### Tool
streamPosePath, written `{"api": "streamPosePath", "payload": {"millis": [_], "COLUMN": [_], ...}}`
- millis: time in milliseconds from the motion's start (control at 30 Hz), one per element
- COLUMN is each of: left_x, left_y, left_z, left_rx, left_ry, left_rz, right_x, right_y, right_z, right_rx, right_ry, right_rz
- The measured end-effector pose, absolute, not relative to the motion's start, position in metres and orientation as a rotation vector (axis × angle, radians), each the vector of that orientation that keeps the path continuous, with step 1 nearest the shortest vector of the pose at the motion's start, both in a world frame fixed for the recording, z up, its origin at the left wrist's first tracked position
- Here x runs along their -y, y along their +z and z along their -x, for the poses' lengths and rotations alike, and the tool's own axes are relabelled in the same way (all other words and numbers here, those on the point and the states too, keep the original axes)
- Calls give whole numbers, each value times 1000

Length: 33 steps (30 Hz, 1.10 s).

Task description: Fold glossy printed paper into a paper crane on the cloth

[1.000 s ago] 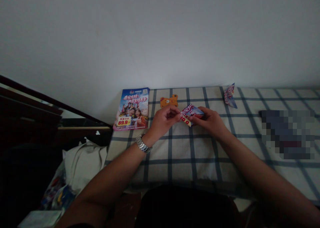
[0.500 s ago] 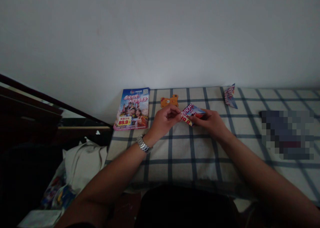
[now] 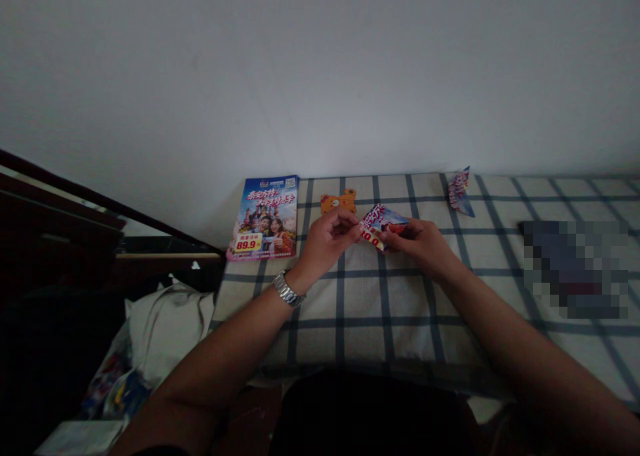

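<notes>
A folded, printed flyer (image 3: 376,224) is held between my two hands above the checked cloth (image 3: 360,296). My left hand (image 3: 336,233) pinches its left corner, and a metal watch is on that wrist. On the flyer's right side, my right hand (image 3: 416,243) grips it with the thumb on top. Left of my hands lie the flat flyers (image 3: 267,219), apparently a stack, with a matching print and "89.9" on the front. Another folded flyer (image 3: 460,193) stands on the cloth at the back right.
An orange bear-shaped piece (image 3: 338,203) lies just behind my left hand. At the right is a dark object (image 3: 570,269), blurred out by pixels. The wall (image 3: 350,76) rises behind the cloth. A white bag (image 3: 167,323) sits low at the left.
The folded flyer has shifted and turned slightly to the left between my fingers, showing a little more of its printed face. Both hands stay in nearly the same place.
</notes>
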<state>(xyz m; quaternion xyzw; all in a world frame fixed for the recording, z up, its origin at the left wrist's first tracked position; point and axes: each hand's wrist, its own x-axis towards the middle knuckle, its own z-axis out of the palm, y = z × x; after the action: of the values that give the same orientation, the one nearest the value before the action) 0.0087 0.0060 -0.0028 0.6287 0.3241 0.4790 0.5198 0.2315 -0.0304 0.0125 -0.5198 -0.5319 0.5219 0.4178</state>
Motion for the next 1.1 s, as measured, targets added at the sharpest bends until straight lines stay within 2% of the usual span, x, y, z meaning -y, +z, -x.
{"api": "streamPosePath", "payload": {"millis": [167, 567, 1100], "left_x": [-7, -6, -6], "left_y": [-2, -2, 0], "left_z": [-7, -8, -8], "left_rx": [-824, -804, -845], "left_ry": [1168, 1143, 1190], "left_rz": [-1525, -1505, -1514], "right_x": [32, 32, 31], "right_y": [10, 14, 14], "right_z": [-231, -234, -229], "right_rx": [1301, 1373, 1347], "right_ry": [1416, 1338, 1405], "right_rz": [1295, 1314, 1295]}}
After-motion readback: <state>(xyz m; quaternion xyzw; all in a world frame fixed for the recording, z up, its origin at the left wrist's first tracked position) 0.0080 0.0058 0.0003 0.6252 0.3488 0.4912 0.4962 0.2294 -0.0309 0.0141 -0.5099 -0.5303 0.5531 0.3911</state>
